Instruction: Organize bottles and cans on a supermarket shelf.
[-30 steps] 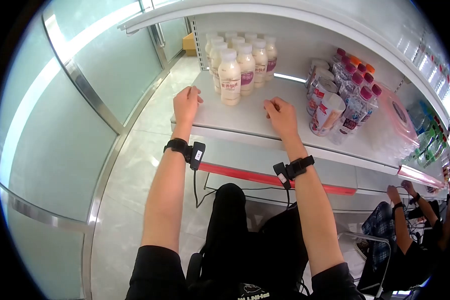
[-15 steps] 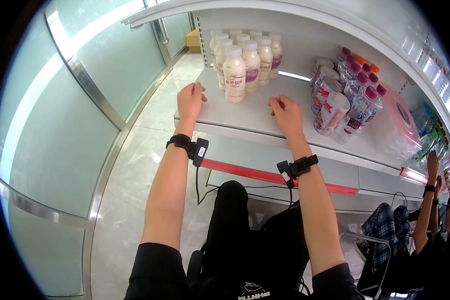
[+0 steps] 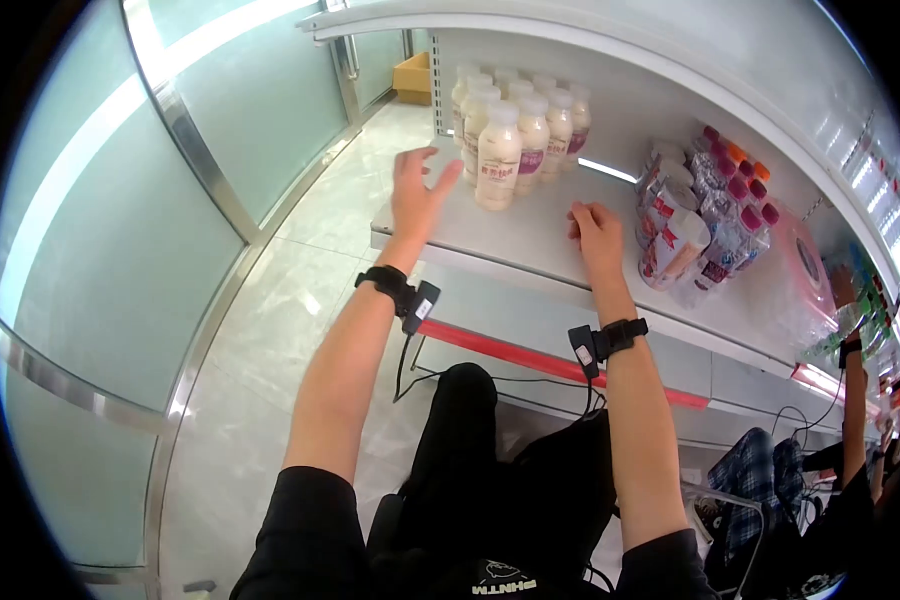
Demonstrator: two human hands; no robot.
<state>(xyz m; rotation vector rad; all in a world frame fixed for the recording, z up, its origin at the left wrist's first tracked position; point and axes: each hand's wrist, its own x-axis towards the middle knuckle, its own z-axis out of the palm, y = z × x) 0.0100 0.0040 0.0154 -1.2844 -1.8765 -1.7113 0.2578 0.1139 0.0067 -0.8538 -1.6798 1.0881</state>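
A cluster of white-capped milk drink bottles point(image 3: 498, 155) stands upright on the white shelf point(image 3: 540, 240). To the left of the front bottle is my left hand point(image 3: 420, 195), open, its thumb apart from the other fingers and nothing in it. My right hand point(image 3: 597, 235) hovers over the shelf's front part, between the milk drinks and the cans point(image 3: 675, 245). Its fingers are curled in and no object shows in them. A black strap with a small box sits on each wrist.
Clear bottles with pink caps point(image 3: 735, 235) stand beside the cans. Further right is a pink-lidded container point(image 3: 805, 260). An upper shelf point(image 3: 590, 35) overhangs the bottles. Frosted glass panels point(image 3: 100, 250) line the left side. At far right another person's arm point(image 3: 853, 400) reaches toward the shelves.
My left hand has opened from a curled shape and moved toward the front milk drink bottle. My right hand stays curled near the same spot. The view has shifted slightly.
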